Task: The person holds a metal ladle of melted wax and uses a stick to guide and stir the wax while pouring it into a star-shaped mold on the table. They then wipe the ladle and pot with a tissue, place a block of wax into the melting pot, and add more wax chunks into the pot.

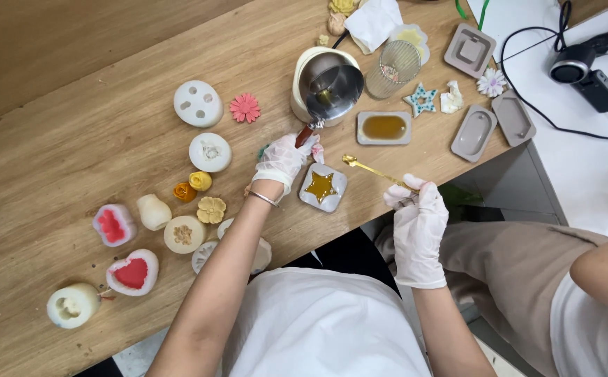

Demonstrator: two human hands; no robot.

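Observation:
My left hand (284, 158), in a white glove, grips the reddish handle of a small steel melting pot (332, 87) that rests tilted on a cream warmer base. My right hand (416, 209), also gloved, holds a thin gold spoon (370, 169) that points left over the table edge. Between the hands lies a square grey silicone mould (323, 187) with a star-shaped cavity filled with amber liquid. A rectangular grey mould (384, 128) behind it also holds amber liquid.
Round white moulds (198, 103), red heart moulds (132, 272) and small wax flowers (245, 107) lie on the left of the wooden table (73, 160). Empty grey moulds (474, 132), a glass cup (395, 68) and a star piece (422, 99) sit at right. Another person's leg and arm (527, 258) are beside me.

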